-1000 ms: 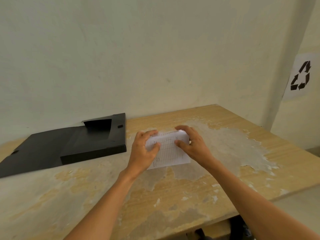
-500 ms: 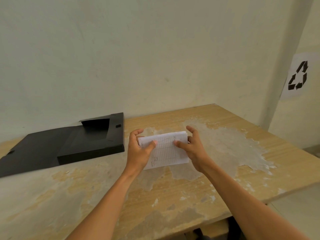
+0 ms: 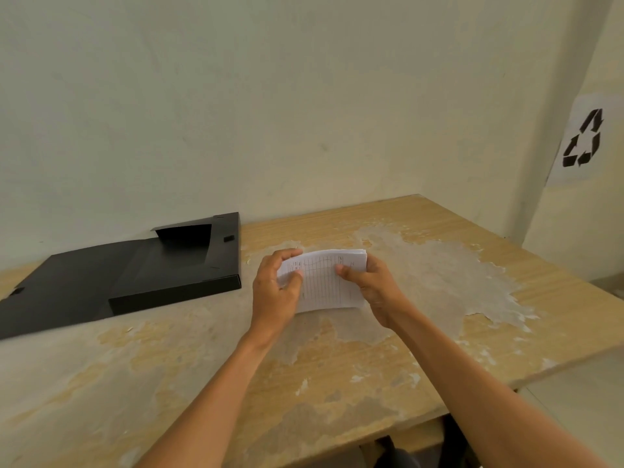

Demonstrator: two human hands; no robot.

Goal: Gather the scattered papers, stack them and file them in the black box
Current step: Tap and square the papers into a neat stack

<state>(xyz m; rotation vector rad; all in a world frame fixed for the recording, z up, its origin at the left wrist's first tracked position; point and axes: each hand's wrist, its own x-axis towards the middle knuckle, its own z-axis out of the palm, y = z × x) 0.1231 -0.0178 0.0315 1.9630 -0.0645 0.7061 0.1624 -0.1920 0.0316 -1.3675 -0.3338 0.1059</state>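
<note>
Paper stack (image 3: 327,281) raised further, two hands (image 3: 275,292) (image 3: 373,288) grasping it beside one black box (image 3: 175,265).

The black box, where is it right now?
The black box lies open on the table's far left by the wall, left of the paper stack held in both hands.

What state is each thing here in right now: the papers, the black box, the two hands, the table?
Stack of white lined papers: gathered, held tilted between both hands, lower edge near the table.
Flat black file box: open, lid flap lying flat to its left, no papers visible inside.
Left hand: gripping the stack's left side.
Right hand: gripping the stack's right side.
Worn wooden table: surface peeling.
</note>
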